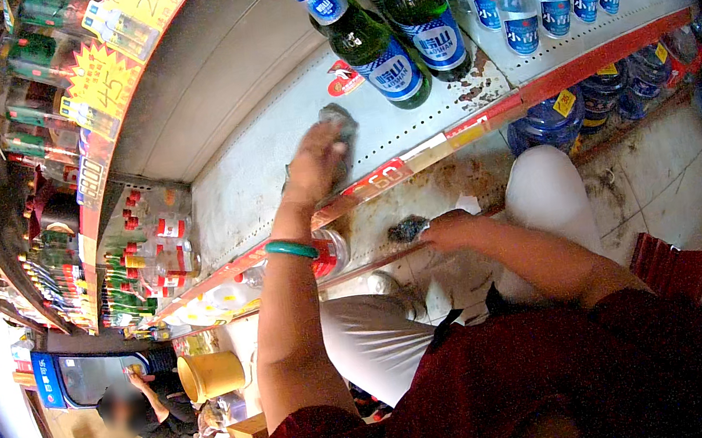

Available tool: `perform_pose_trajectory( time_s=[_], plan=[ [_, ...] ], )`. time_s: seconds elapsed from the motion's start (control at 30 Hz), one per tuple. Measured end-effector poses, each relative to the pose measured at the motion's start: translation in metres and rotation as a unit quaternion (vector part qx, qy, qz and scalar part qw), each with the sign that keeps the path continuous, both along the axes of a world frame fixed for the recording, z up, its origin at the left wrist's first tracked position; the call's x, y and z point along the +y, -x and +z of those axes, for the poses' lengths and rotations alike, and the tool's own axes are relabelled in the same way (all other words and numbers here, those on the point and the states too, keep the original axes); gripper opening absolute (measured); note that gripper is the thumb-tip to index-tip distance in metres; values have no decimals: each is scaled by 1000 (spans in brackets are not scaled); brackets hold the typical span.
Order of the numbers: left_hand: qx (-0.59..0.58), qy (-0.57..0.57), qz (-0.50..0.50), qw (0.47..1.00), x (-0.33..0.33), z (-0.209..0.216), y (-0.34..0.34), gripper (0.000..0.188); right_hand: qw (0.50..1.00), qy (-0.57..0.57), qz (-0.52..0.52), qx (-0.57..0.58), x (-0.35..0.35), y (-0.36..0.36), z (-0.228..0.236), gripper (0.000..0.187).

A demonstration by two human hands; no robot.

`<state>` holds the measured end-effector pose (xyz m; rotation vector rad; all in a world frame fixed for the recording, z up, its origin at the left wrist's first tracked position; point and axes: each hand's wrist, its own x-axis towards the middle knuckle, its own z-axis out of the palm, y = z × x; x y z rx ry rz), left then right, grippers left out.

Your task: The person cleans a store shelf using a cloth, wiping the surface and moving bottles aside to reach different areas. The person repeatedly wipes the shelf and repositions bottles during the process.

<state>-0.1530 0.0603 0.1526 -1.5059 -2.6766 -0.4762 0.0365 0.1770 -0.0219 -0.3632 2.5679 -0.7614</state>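
My left hand (317, 166), with a green bangle on its wrist, presses a dark grey rag (342, 123) onto the white perforated shelf (274, 176). Its fingers are bent over the rag and slightly blurred. Two green beer bottles with blue-and-white labels stand just beyond it, the nearer bottle (383, 60) to the left of the other bottle (430, 22). Lower down, my right hand (450, 231) has its fingers curled beside a crumpled dark clump (408, 229) at the rusty bottom shelf (435, 186). What those fingers hold is hidden.
Clear bottles (515, 2) line the shelf at the far right, above large blue-tinted jugs (547, 122). Shelves of bottles (152, 254) curve along the left. A yellow bucket (212, 375) stands near another person (149, 405). A dark red object (672, 270) lies on the floor.
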Motion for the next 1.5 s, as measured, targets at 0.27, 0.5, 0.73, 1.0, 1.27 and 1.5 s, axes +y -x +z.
perform_pose_trajectory(
  time_s=[0.27,0.5,0.73,1.0,1.27,1.5],
  plan=[
    [-55,4,122,991,-37,-23,50,41,1000,-18,-14,-21,20,-3,4,24],
    [78,0,47,996,-43,-28,65,34,998,9,-8,-60,14,2,15,27],
    [129,-51,57,989,49,13,23,39,997,3,17,-74,11,4,8,35],
    [68,-18,90,994,102,-1,40,39,998,10,26,-54,10,7,-5,39],
    [67,-101,96,988,129,-12,72,22,999,33,1,-42,13,12,0,35],
    [-62,-229,82,968,149,-30,97,18,998,56,-11,-23,4,7,8,33]
  ],
)
